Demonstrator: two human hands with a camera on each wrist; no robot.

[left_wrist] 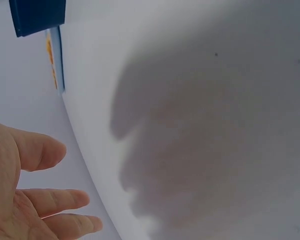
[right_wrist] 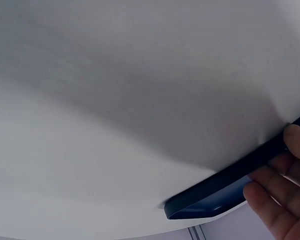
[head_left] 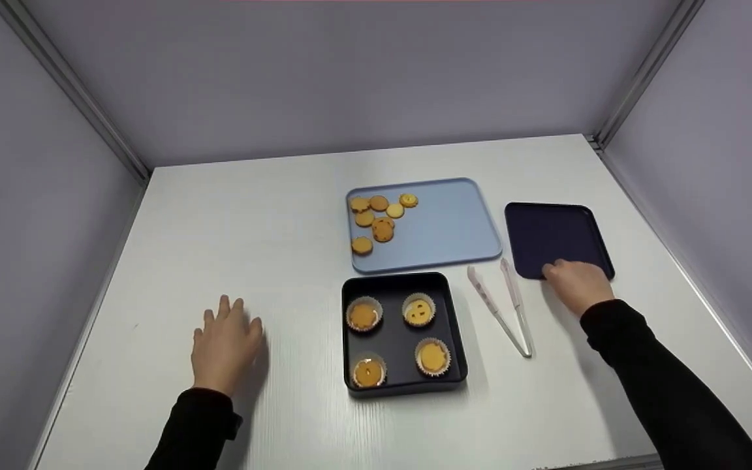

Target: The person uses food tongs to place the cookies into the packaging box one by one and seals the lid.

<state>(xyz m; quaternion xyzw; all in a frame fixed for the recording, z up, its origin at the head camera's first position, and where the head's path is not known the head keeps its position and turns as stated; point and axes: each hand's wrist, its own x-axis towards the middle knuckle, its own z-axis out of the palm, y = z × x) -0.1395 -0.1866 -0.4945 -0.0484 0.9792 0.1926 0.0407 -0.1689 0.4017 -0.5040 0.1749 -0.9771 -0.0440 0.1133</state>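
My right hand [head_left: 577,284] pinches the near rim of a small dark navy tray [head_left: 549,232]. In the right wrist view the thumb [right_wrist: 296,140] lies against the outside of the tray's rim [right_wrist: 225,175], with the other fingers on the inner side. Left of the baking pan, my left hand [head_left: 224,349] hovers over the white table with its fingers spread and holds nothing. The black square baking pan [head_left: 392,343] bears several paper cups with cookies, such as this cookie cup [head_left: 433,357]. Between pan and navy tray lie metal tongs [head_left: 513,320], their arms spread.
Behind the pan, a light blue tray [head_left: 448,222] carries several loose cookies [head_left: 382,230] along its left side. The white table [head_left: 252,215] is bordered by grey panels at the back, left and right.
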